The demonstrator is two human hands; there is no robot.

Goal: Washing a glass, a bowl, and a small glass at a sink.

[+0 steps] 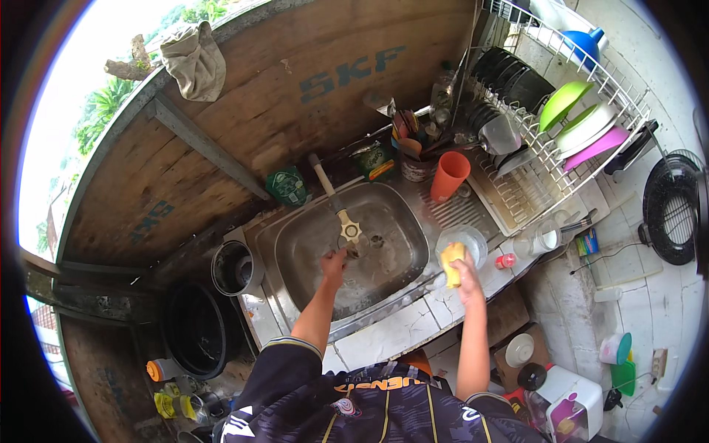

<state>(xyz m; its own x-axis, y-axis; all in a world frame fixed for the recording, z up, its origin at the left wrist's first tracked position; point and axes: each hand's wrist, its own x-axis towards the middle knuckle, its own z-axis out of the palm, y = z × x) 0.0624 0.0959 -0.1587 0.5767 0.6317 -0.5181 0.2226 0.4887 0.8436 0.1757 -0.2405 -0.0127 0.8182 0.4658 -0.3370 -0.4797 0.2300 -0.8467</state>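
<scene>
My left hand (pixel 333 267) is over the stainless steel sink (pixel 293 277), its fingers bent just below the cream plastic faucet (pixel 350 228). Something small shows by the fingertips, too blurred to name; whether the hand grips it, I cannot tell. In my right hand (pixel 468 281) is a yellow sponge or folded cloth (pixel 453 264). It overlaps the near side of a clear bowl (pixel 475 239) on the sink's right ledge. Suds lie along the near rim and the basin floor.
An orange-red cup (pixel 450 176) stands on the drainboard, beside a utensil holder (pixel 416 168). The white wire dish rack (pixel 587 183) holds bowls and plates. A red-capped small container (pixel 504 261) is right of the bowl. Left are a metal pot (pixel 256 271) and a black basin (pixel 194 332).
</scene>
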